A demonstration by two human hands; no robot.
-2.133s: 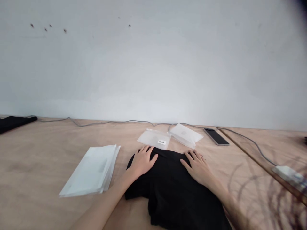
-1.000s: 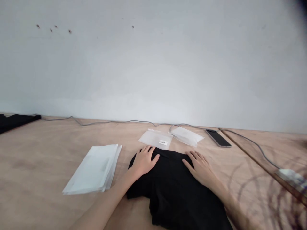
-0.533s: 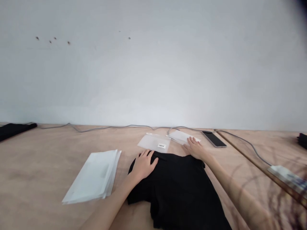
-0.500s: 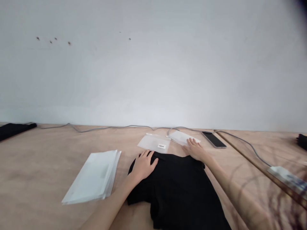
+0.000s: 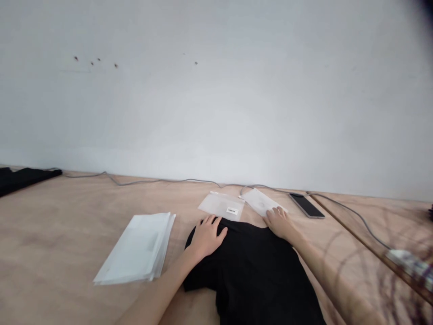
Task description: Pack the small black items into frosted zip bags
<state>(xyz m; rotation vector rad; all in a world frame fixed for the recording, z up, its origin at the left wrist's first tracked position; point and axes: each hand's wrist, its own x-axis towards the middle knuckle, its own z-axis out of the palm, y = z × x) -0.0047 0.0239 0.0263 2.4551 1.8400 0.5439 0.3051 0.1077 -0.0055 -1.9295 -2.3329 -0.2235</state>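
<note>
Black garment: spread on the tan surface [image 5: 61, 234] at 6 o'clock of the scene; I take hours from the middle of this black garment [image 5: 264, 280].
Left hand: at 10 o'clock, this left hand [image 5: 207, 235] is laid flat on the cloth, fingers a little apart and the thumb out wide, gripping nothing.
Right hand: at 1 o'clock, this right hand [image 5: 280, 222] is just past the garment's far edge, its fingers over the near edge of a clear pouch; whether it pinches I can't tell from here.
Clear pouch: at 12 o'clock, the white-looking clear pouch [image 5: 257, 201] lies aslant, a faint round mark on it; its inside is too hazy to read.
Labelled pouch: at 11 o'clock, a see-through labelled pouch [image 5: 214, 204], flat, with a barcode sticker [image 5: 232, 211] on its right side.
Pouch stack: between 9 and 10, a stack of milky pouches [image 5: 131, 248], edges uneven; a greyish patch shows through the top one, contents unclear.
Phone: at 1 o'clock, beyond the right hand, a dark-screened phone [image 5: 308, 207].
</note>
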